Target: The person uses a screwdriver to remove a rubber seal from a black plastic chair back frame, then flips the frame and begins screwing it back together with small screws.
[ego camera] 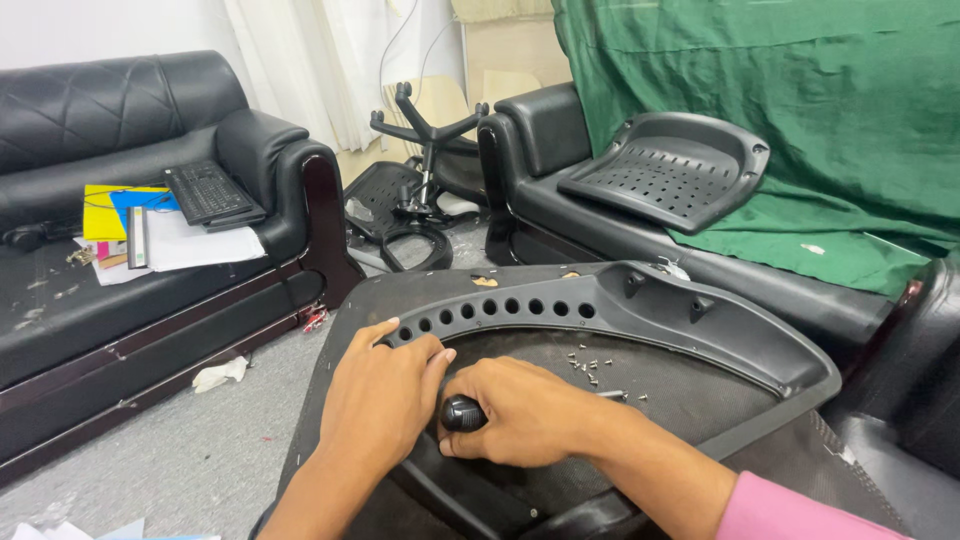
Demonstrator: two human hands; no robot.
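A black plastic chair-back frame [660, 310] with a row of round holes lies in front of me over dark mesh fabric. My right hand [530, 410] is closed around the black handle of a screwdriver [462, 413]; its metal shaft points right toward several small loose screws [590, 365] on the fabric. My left hand [380, 395] rests flat on the frame's lower left edge, fingertips touching the screwdriver handle.
A black sofa [150, 300] on the left holds a keyboard [205, 192], papers and coloured folders. Behind stand an upturned chair base [425, 130], a black armchair carrying a perforated seat shell [670, 170], and green cloth [800, 100].
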